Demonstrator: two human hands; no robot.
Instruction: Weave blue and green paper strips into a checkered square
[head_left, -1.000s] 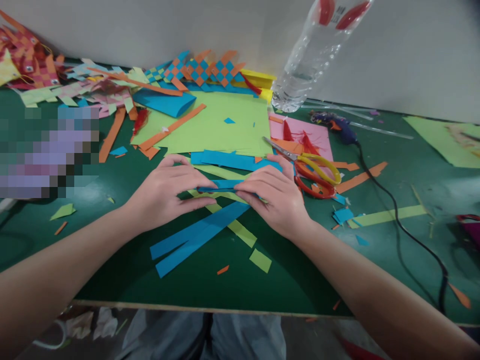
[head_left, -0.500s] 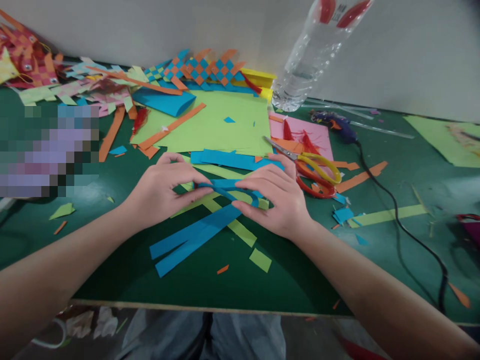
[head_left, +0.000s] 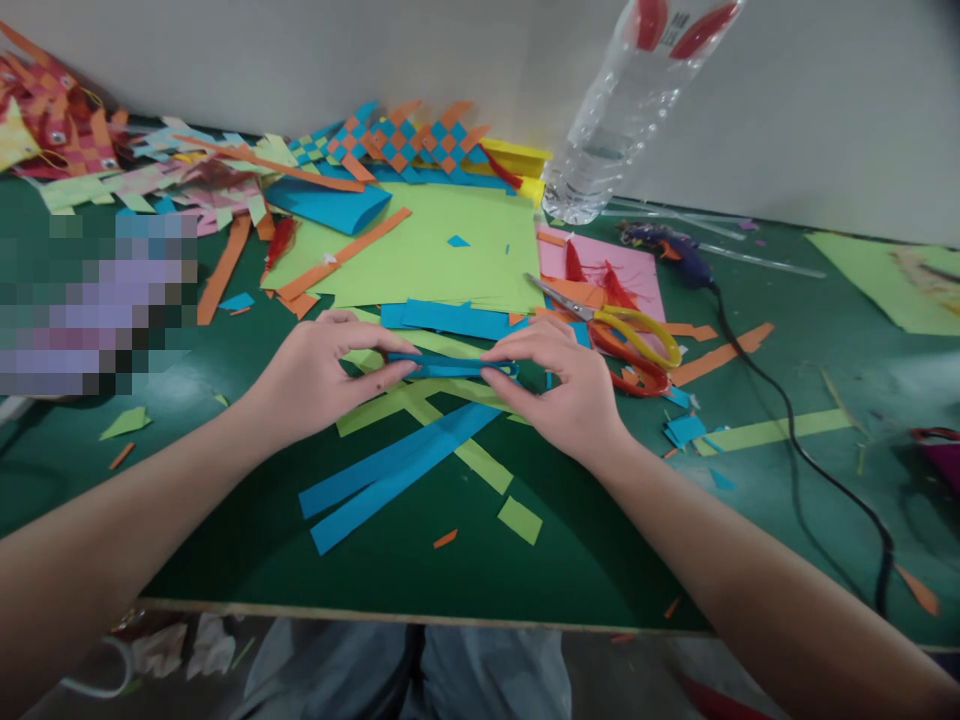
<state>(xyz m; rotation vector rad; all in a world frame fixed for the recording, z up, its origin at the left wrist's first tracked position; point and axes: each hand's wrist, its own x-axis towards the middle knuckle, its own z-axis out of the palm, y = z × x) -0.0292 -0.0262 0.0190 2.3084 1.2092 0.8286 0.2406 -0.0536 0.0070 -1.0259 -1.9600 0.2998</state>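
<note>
A folded blue paper strip (head_left: 450, 366) is stretched level between my two hands, just above the table. My left hand (head_left: 330, 370) pinches its left end between thumb and fingers. At the other end, my right hand (head_left: 555, 380) pinches it near the looped fold. Green paper strips (head_left: 480, 463) cross beneath, lying on the table. Two more blue strips (head_left: 405, 465) lie slanted in front, overlapping toward the right. Behind my hands are flat blue strips (head_left: 457, 318) at the edge of light green sheets (head_left: 450, 250).
Scissors (head_left: 630, 335) with yellow and red handles lie beside my right hand. A plastic bottle (head_left: 607, 130) stands behind, near a glue gun (head_left: 675, 255) whose black cord runs down the right. Woven paper fish (head_left: 397, 140) line the back. Paper scraps are scattered about the green table (head_left: 525, 590).
The blue strip was an open loop between my hands; its two layers now lie closer together and straighter. My right hand has moved slightly to the right.
</note>
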